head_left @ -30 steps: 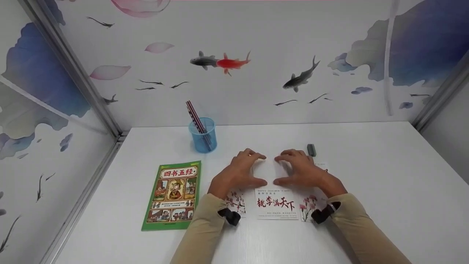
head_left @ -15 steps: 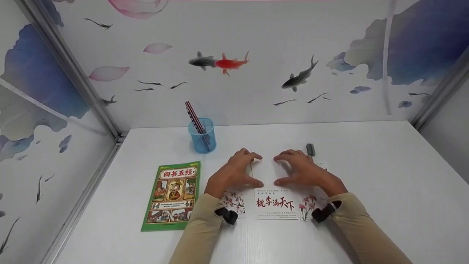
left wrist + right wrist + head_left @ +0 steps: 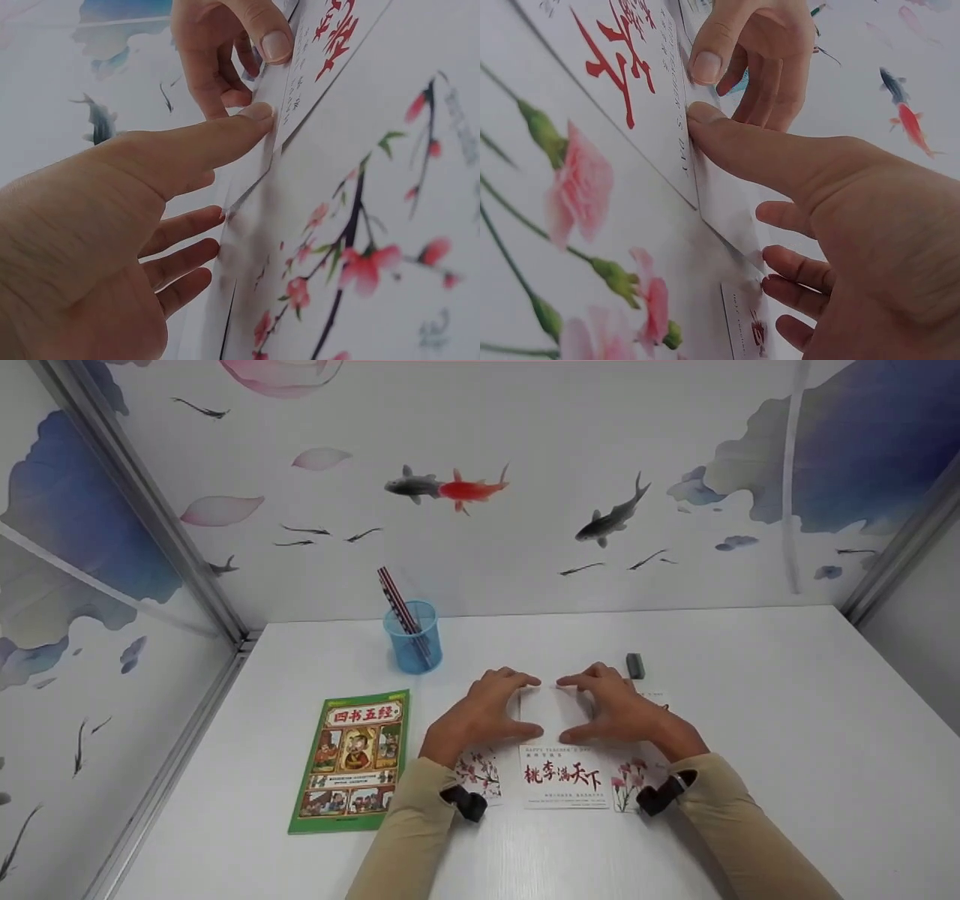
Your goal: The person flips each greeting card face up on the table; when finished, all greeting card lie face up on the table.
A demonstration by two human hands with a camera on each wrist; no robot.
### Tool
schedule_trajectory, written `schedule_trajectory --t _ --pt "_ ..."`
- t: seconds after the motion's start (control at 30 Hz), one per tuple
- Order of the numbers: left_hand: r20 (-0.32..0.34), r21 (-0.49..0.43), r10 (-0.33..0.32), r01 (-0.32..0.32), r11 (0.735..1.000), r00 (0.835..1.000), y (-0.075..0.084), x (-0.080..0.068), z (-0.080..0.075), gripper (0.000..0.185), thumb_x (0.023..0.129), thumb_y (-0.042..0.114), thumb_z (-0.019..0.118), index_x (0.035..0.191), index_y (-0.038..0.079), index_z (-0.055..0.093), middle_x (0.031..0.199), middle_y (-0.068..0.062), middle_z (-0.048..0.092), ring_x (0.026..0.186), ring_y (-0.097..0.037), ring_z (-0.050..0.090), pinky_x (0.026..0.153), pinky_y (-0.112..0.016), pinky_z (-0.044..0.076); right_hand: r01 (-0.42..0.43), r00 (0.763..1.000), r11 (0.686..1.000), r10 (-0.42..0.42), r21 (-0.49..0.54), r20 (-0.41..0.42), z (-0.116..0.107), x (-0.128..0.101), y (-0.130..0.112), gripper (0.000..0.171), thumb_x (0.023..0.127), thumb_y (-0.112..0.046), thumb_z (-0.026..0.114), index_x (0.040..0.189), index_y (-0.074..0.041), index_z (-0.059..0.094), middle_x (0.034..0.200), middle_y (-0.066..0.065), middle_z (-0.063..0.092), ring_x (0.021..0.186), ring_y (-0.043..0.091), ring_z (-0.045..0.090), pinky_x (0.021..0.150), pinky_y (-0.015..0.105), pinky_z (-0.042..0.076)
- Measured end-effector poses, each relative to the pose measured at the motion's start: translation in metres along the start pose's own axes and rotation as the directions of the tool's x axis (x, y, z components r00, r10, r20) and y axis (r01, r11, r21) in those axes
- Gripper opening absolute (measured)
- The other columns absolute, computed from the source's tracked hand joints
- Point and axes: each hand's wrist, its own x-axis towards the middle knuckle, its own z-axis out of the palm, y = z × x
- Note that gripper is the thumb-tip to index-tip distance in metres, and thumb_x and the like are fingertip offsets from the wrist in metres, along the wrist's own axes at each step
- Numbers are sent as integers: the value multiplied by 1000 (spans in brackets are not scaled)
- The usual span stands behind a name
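Observation:
In the head view my left hand (image 3: pixel 480 716) and right hand (image 3: pixel 619 711) face each other over a blank white card (image 3: pixel 551 711). Thumbs lie by its near edge and fingertips by its far edge, all spread and lightly bent. Just in front lies a white card with red calligraphy (image 3: pixel 564 778); both thumb tips sit right at its top edge in the wrist views. A blossom-printed card (image 3: pixel 367 262) lies by the left wrist, and a carnation-printed card (image 3: pixel 577 187) by the right wrist. Another printed card (image 3: pixel 746 322) is partly hidden under the right hand.
A green picture-covered book (image 3: pixel 351 765) lies to the left. Behind it stands a blue cup (image 3: pixel 415 649) holding several striped pencils (image 3: pixel 397 598). A small dark grey-green block (image 3: pixel 635 666) lies beyond the right hand. A printed wall (image 3: pixel 480 555) closes the table's back.
The left hand shifts slightly outward, then back in. The right hand's fingertips move a little toward the left hand. The cards stay where they were.

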Motion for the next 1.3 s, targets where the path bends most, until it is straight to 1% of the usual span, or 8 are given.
schedule_trajectory --t 0.3,0.5,0.67,0.8,0.9,1.13,1.23,1.3 --pt "-100 -21 41 -43 999 994 4 0 4 60 95 36 85 150 23 64 155 -4 57 149 -28 49 126 -49 42 35 991 984 -12 177 -130 -4 2 -6 56 91 -28 90 140 -12 68 143 17 57 125 37 62 103 52 55" --pt "-179 -185 62 -95 978 982 20 -2 2 46 110 45 63 143 13 70 140 -10 63 127 -25 61 109 -44 54 114 962 892 11 437 -273 -12 2 -18 47 105 -30 74 149 -19 60 143 16 68 125 38 73 105 53 61" --pt "-113 -579 -21 -48 814 993 31 -7 -4 52 115 52 43 122 9 71 103 -2 71 91 -14 68 90 -38 58 243 953 827 -105 506 -286 -14 3 -33 33 115 -33 55 142 -17 66 135 7 75 124 28 74 98 45 65" --pt "-90 -733 25 -83 675 996 29 -14 -5 33 113 25 53 141 12 66 118 -2 75 102 -15 71 97 -37 58 282 924 895 -156 346 -350 -13 3 -36 34 110 -20 65 144 -16 66 143 3 71 138 24 64 113 48 55" --pt "-72 -775 59 -93 625 996 23 -20 -2 46 112 14 54 158 16 54 137 -6 73 114 -20 74 102 -38 59 236 922 937 -132 256 -365 -12 0 -36 46 103 -17 76 148 -14 64 142 6 71 136 28 63 115 54 50" --pt "-173 -901 -175 -84 426 969 14 -27 8 65 100 10 75 156 11 42 140 -16 70 118 -25 75 99 -39 63 67 955 962 15 266 -296 -12 -1 -36 51 96 -36 84 138 -10 69 83 4 75 73 24 68 63 31 52" --pt "-249 -915 -254 -141 377 935 15 -24 12 61 100 7 74 152 11 42 139 -19 70 115 -26 76 92 -41 66 12 963 954 70 300 -261 -12 0 -37 70 95 -47 83 148 -7 60 77 4 76 67 22 67 58 26 45" --pt "-283 -904 -263 -165 394 923 17 -23 14 52 103 6 70 149 8 45 136 -22 70 111 -25 77 87 -40 67 0 958 955 85 298 -273 -12 1 -36 77 96 -53 81 153 -7 55 84 4 78 72 19 70 63 26 48"
